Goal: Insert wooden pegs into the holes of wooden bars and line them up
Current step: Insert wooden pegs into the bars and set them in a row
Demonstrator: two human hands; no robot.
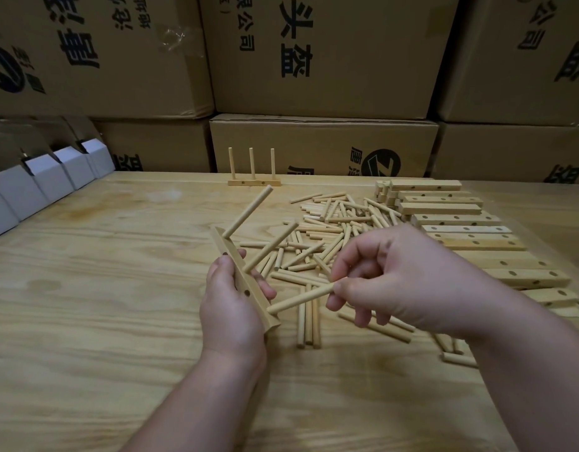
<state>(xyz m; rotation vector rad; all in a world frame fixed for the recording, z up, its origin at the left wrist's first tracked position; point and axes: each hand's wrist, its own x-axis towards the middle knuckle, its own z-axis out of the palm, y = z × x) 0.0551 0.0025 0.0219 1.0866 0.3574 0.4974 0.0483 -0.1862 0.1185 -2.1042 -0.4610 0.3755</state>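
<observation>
My left hand (231, 308) grips a wooden bar (242, 282), held tilted above the table. Two pegs stick out of the bar toward the upper right: a far peg (248, 212) and a middle peg (270, 246). My right hand (389, 282) pinches a third peg (301, 299) between thumb and forefinger, its free end touching the bar's near end. A loose pile of pegs (340, 230) lies behind my hands. A finished bar with three upright pegs (254, 182) stands at the table's back edge.
A row of bare bars with holes (457, 220) lies at the right, running toward me. Stacked cardboard boxes (320, 60) wall off the back. Small white folded boxes (43, 177) line the left edge. The wooden table (102, 288) spreads left of my hands.
</observation>
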